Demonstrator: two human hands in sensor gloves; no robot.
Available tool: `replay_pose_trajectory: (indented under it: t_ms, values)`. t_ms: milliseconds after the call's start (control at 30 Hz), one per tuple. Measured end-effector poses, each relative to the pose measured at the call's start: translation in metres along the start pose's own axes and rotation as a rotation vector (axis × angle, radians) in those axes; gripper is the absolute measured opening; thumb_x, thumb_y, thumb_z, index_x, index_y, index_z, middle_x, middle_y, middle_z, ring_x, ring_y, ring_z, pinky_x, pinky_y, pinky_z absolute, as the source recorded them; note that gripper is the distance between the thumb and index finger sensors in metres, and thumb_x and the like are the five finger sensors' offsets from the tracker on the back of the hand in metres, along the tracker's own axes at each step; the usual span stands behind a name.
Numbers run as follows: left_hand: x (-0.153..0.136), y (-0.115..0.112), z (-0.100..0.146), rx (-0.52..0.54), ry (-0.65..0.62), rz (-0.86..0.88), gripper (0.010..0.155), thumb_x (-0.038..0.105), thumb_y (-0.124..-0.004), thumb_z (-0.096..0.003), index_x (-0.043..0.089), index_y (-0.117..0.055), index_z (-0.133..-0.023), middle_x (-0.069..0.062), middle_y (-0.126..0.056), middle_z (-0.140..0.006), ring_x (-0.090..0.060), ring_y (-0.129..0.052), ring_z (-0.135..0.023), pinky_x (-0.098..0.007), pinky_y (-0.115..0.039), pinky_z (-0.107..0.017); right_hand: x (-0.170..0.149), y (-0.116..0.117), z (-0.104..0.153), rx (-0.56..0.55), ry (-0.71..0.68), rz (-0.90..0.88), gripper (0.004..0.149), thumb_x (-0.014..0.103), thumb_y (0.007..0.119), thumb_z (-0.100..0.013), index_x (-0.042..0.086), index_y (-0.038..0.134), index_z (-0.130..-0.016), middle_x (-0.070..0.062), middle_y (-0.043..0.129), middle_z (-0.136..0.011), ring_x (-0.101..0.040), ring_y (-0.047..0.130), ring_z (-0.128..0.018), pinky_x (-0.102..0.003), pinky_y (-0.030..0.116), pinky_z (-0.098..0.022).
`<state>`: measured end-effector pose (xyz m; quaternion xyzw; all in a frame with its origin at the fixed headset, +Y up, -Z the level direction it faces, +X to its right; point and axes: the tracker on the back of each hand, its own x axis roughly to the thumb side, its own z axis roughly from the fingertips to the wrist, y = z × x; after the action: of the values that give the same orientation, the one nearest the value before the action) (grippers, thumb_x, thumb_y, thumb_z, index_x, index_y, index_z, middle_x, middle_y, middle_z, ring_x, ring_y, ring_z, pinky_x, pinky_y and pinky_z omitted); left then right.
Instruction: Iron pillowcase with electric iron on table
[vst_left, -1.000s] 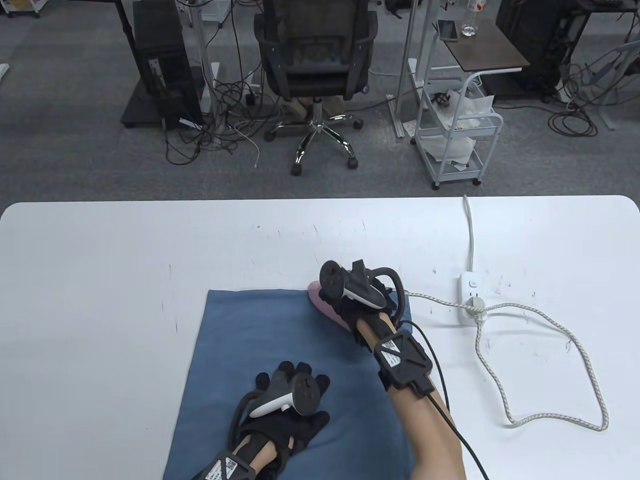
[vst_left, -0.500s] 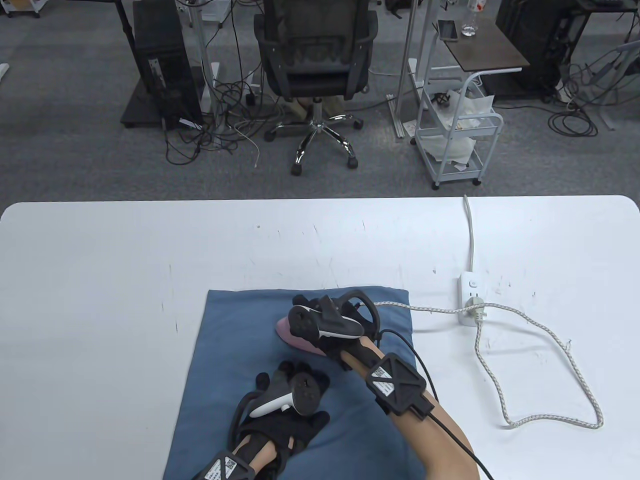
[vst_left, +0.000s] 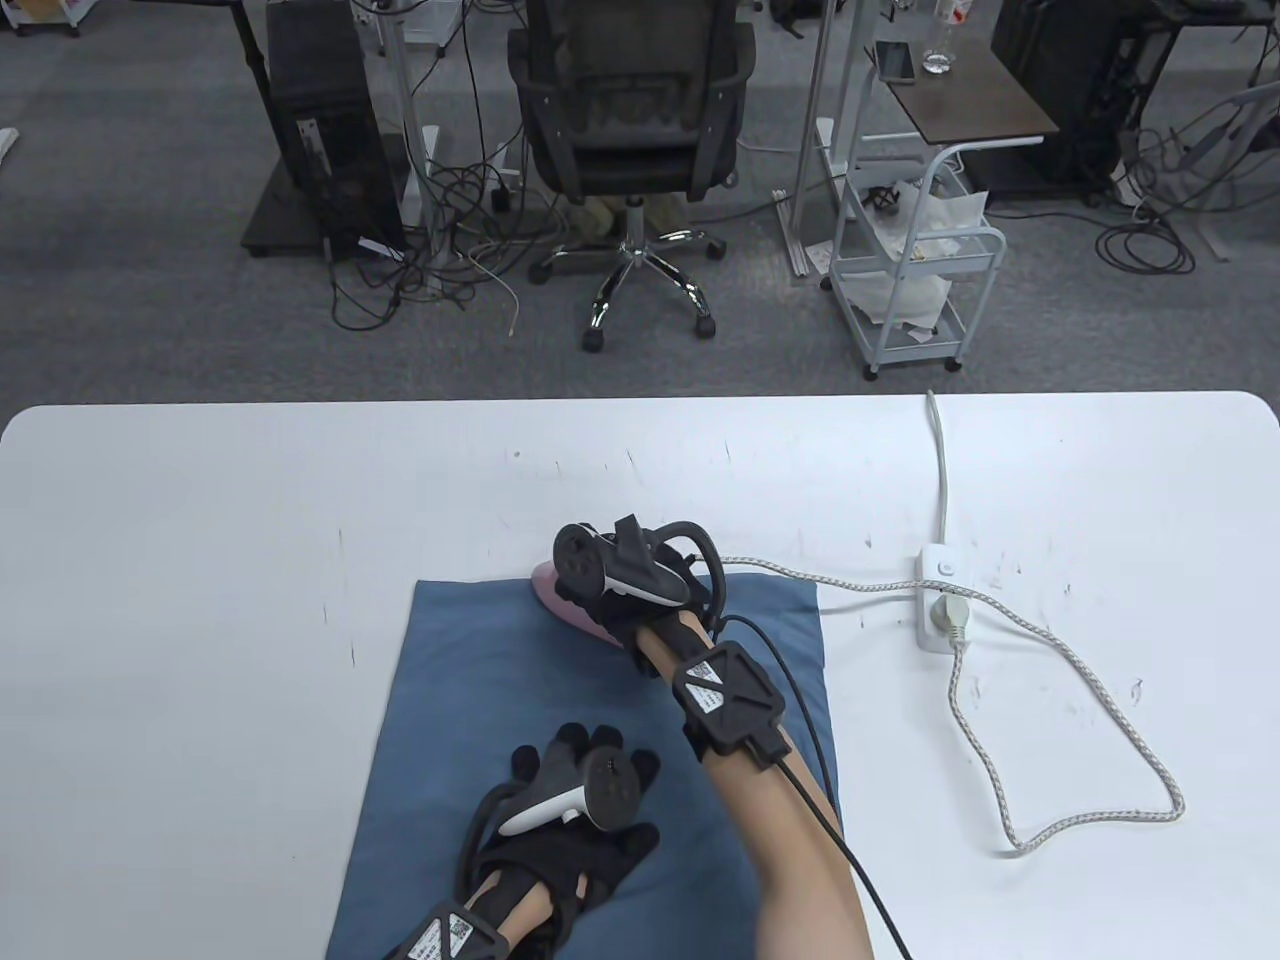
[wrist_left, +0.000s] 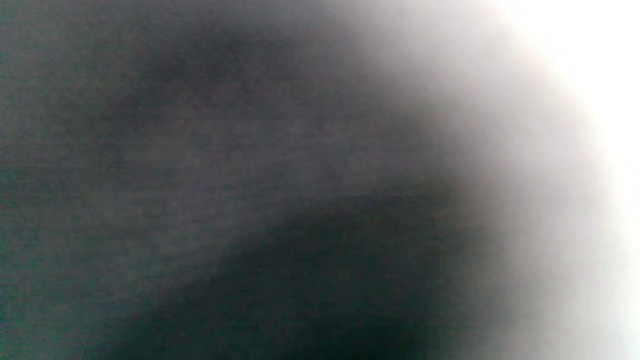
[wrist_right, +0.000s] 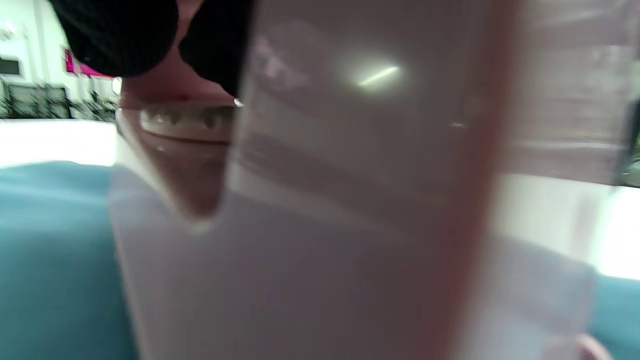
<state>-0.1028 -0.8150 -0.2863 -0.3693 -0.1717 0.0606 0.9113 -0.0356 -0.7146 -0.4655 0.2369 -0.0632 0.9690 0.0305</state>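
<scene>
White laminate desk carries everything. Blue pillowcase lies flat on its near middle, its front edge running off the bottom of the table view. On the pillowcase's near part rests the left hand, palm down with fingers spread and pressed flat on the cloth; the left wrist view is only a dark blur. Up at the pillowcase's far edge sits the pink iron, its tip reaching the fabric's border. The right hand is wrapped around the iron's handle, fingers closed on it; in the right wrist view the iron's pale body fills the frame with black gloved fingertips at top left. A braided cord loops from the iron to a white power strip on the right.
</scene>
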Motion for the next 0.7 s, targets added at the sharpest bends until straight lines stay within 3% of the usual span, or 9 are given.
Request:
replay_pose_trajectory:
  t_ms: [200,300,467,633,700]
  values:
    - [0.000,0.000,0.000,0.000,0.001,-0.001,0.073,0.065,-0.033,-0.0459,0.047,0.019,-0.094,0.005,0.037,-0.097,-0.031,0.037,-0.090,-0.068,0.016,-0.060,0.023,-0.002,0.048,0.069,-0.240,0.043,0.066,0.054,0.074,-0.043,0.017,0.066,-0.097,0.009,0.094,-0.050,-0.008,0.097,-0.030,-0.037,0.091,-0.040]
    - [0.000,0.000,0.000,-0.001,0.001,0.000,0.073,0.065,-0.033,-0.0458,0.047,0.019,-0.094,0.005,0.036,-0.098,-0.031,0.036,-0.090,-0.068,0.016,-0.060,0.033,0.004,0.052,0.073,-0.289,0.070,0.066,0.054,0.074,-0.043,0.017,0.067,-0.097,0.008,0.094,-0.050,-0.008,0.096,-0.030,-0.037,0.091,-0.040]
    - [0.000,0.000,0.001,-0.001,0.001,-0.001,0.073,0.065,-0.033,-0.0458,0.047,0.019,-0.094,0.005,0.037,-0.097,-0.031,0.037,-0.090,-0.068,0.016,-0.060,0.051,0.012,0.018,0.055,-0.242,0.049,0.066,0.053,0.074,-0.044,0.017,0.066,-0.098,0.008,0.093,-0.050,-0.008,0.095,-0.031,-0.038,0.090,-0.042]
    - [0.000,0.000,0.000,-0.001,0.001,-0.001,0.073,0.065,-0.033,-0.0458,0.047,0.019,-0.094,0.005,0.037,-0.097,-0.031,0.037,-0.090,-0.068,0.016,-0.060,0.055,0.020,-0.032,0.023,0.009,0.132,0.067,0.054,0.072,-0.046,0.018,0.062,-0.101,0.008,0.092,-0.054,-0.009,0.095,-0.035,-0.038,0.088,-0.046]
    - [0.000,0.000,0.000,-0.001,0.000,-0.001,0.073,0.065,-0.033,-0.0457,0.047,0.019,-0.094,0.006,0.037,-0.097,-0.031,0.037,-0.090,-0.069,0.016,-0.060,0.050,0.020,-0.040,0.026,0.037,0.138,0.067,0.054,0.072,-0.047,0.018,0.062,-0.101,0.008,0.092,-0.054,-0.008,0.095,-0.034,-0.038,0.088,-0.045]
